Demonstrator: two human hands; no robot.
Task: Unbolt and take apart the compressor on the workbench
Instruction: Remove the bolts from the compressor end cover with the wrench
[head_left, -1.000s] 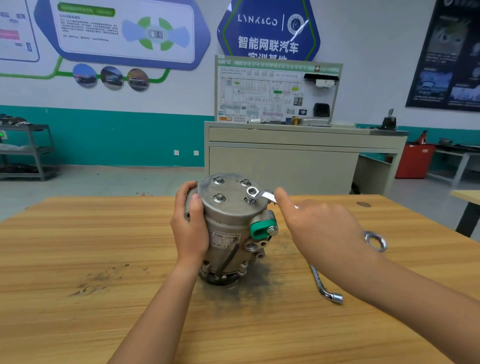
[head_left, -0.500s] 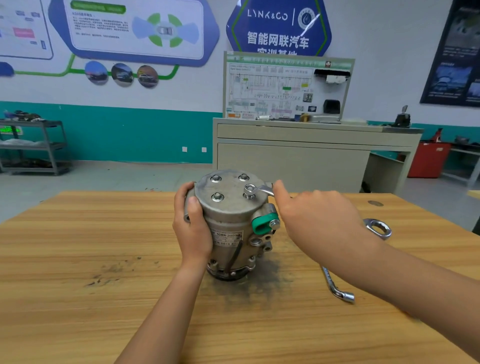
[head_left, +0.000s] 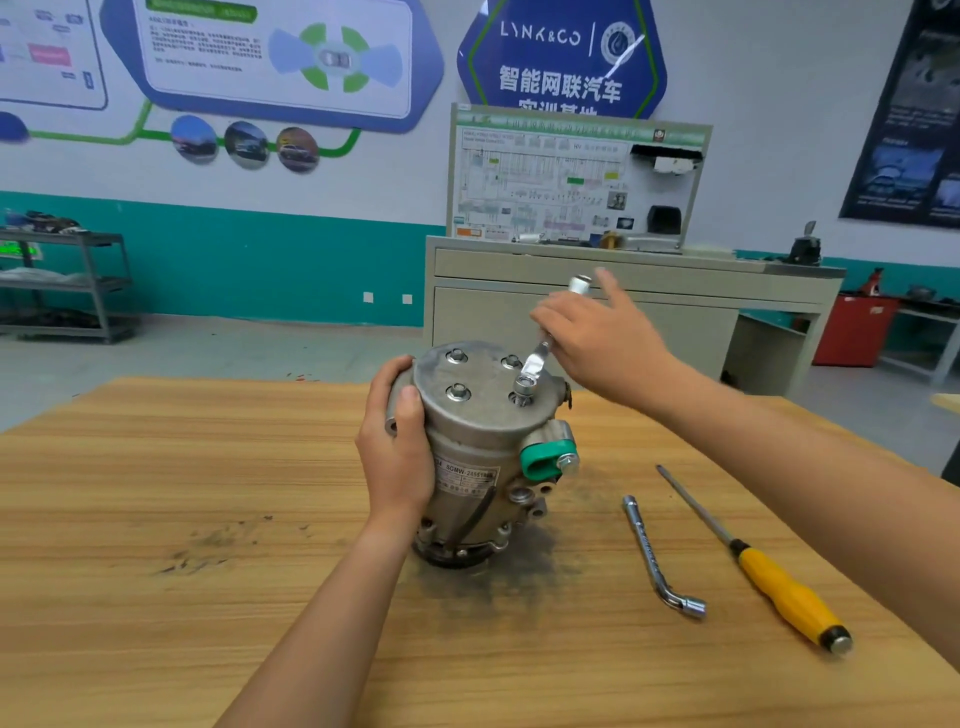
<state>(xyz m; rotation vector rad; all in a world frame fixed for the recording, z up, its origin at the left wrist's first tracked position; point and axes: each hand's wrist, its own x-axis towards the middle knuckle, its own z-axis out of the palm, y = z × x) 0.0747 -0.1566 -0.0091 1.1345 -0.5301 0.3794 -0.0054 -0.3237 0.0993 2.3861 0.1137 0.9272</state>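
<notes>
A grey metal compressor (head_left: 483, 447) stands on end on the wooden workbench (head_left: 208, 519), with a green cap on its right side. Several bolts sit in its top cover. My left hand (head_left: 397, 447) is wrapped around the compressor's left side. A silver ring wrench (head_left: 535, 364) sits on the front-right bolt (head_left: 523, 387), and its handle points up and away. My right hand (head_left: 597, 338) holds that handle above and behind the compressor.
On the bench to the right lie an L-shaped socket wrench (head_left: 657, 558) and a yellow-handled screwdriver (head_left: 779, 582). A dark grease smear surrounds the compressor's base. A grey cabinet (head_left: 623, 312) with a wiring board stands behind the bench, and a shelf (head_left: 62, 280) stands far left.
My right hand has swung the wrench handle from pointing right to pointing away, turning the front-right bolt. The view has shifted, so the screwdriver shows. My left hand stays on the compressor.
</notes>
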